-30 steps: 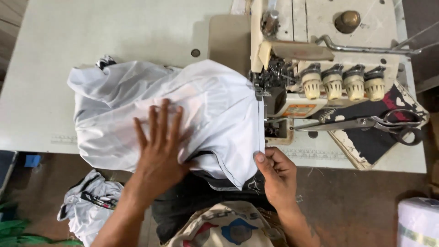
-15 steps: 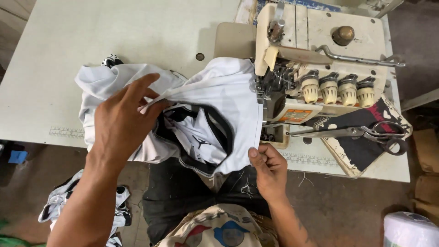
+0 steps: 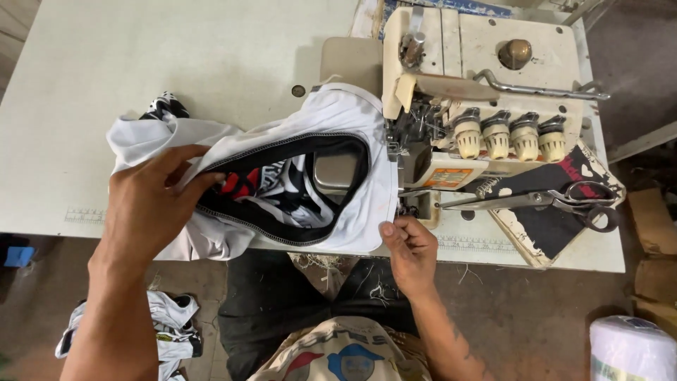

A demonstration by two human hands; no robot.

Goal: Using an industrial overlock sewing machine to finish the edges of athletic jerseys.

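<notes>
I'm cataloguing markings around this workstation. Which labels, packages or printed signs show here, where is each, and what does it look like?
Orange label: small rectangle on the sewing machine front, below the thread knobs.
Ruler strip: thin printed scale along the table near edge, left.
White roll: wrapped cylinder on the floor, lower right.
No screens in view.

one head-worn view, steeply down, close over the sewing table (image 3: 176,63)

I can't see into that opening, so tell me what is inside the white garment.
Inside the white garment, past its black-trimmed edge, lie a black, white and red patterned lining and a grey plate. The left hand covers what lies further left.
</notes>
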